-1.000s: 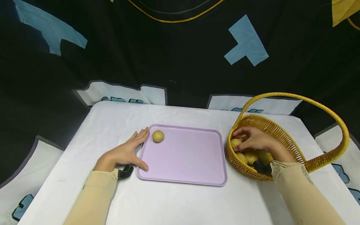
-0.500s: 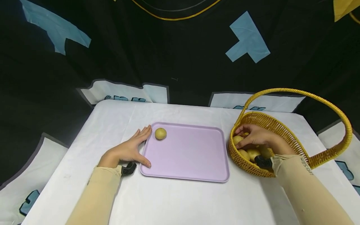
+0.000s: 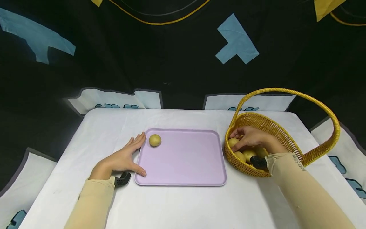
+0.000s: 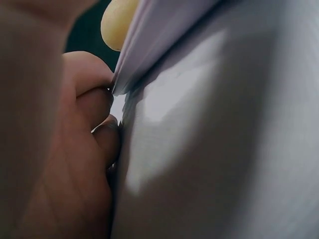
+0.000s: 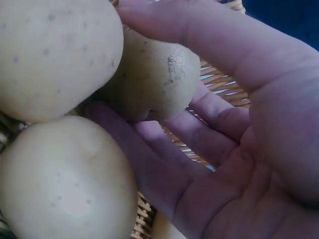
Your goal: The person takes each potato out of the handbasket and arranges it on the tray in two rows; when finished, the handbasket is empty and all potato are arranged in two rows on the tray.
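wicker basket around the right hand; lilac tray beside the left hand, which is spread wide and touches the rim. loose potato on the tray, just right of the left fingertips. held potato inside the basket, gripped between right thumb and fingers; only the right wrist view shows its dark scuff.

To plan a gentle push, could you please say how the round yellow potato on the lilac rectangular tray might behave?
The potato would probably roll, being nearly spherical. The tray looks smooth, so resistance is likely low; its raised rim might stop gentle rolling.
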`<action>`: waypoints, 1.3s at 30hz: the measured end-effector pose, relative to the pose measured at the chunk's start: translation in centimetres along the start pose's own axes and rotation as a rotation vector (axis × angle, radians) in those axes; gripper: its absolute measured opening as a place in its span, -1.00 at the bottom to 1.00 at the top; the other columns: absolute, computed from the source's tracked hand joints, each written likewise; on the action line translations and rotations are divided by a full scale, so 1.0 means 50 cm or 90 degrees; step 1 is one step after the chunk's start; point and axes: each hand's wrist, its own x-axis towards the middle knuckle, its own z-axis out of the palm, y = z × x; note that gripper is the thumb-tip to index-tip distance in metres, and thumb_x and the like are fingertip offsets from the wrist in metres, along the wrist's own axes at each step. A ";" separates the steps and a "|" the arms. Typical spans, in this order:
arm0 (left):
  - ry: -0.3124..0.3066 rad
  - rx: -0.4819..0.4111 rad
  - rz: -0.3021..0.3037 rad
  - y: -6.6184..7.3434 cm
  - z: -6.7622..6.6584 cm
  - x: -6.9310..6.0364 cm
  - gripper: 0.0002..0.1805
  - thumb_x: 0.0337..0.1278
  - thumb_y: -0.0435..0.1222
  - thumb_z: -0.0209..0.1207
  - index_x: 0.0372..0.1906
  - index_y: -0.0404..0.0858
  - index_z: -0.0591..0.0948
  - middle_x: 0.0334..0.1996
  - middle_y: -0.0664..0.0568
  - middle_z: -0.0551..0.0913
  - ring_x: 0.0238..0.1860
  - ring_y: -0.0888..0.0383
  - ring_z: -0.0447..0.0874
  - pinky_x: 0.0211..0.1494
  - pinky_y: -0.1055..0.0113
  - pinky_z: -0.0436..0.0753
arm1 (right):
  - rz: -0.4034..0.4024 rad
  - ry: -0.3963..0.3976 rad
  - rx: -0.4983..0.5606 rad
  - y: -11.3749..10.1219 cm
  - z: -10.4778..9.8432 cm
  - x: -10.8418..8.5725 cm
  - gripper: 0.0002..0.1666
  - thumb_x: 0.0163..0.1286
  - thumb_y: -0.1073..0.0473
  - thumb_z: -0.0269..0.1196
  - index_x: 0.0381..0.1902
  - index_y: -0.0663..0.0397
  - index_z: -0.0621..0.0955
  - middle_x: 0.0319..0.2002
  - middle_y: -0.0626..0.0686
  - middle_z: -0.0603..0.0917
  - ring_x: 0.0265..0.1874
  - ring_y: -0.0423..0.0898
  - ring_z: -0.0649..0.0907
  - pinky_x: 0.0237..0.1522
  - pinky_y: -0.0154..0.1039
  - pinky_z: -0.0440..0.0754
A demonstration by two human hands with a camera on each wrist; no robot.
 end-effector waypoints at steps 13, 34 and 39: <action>0.002 -0.006 0.003 0.001 0.001 -0.006 0.59 -0.55 0.15 0.64 0.60 -0.36 -0.07 0.62 -0.14 -0.24 0.55 -0.30 -0.47 0.51 -0.27 -0.28 | 0.026 -0.017 0.021 -0.003 0.000 0.007 -0.41 0.06 0.24 0.56 0.01 0.39 0.59 -0.09 0.17 0.61 -0.17 -0.04 0.58 -0.13 -0.25 0.64; 0.006 -0.010 0.008 -0.002 0.002 -0.007 0.60 -0.60 0.12 0.67 0.59 -0.38 -0.05 0.62 -0.14 -0.22 0.56 -0.27 -0.47 0.52 -0.24 -0.28 | -0.009 0.051 0.111 -0.037 -0.026 -0.041 -0.44 0.13 0.24 0.54 0.02 0.35 0.57 -0.12 0.18 0.59 -0.24 0.02 0.67 -0.13 -0.09 0.73; 0.005 -0.007 0.005 0.000 0.003 -0.005 0.60 -0.60 0.13 0.66 0.60 -0.37 -0.06 0.62 -0.14 -0.23 0.55 -0.28 -0.47 0.52 -0.24 -0.28 | -0.006 0.102 0.125 -0.059 -0.035 -0.066 -0.40 0.11 0.20 0.56 0.04 0.30 0.56 -0.14 0.15 0.64 -0.26 0.03 0.70 -0.15 -0.06 0.74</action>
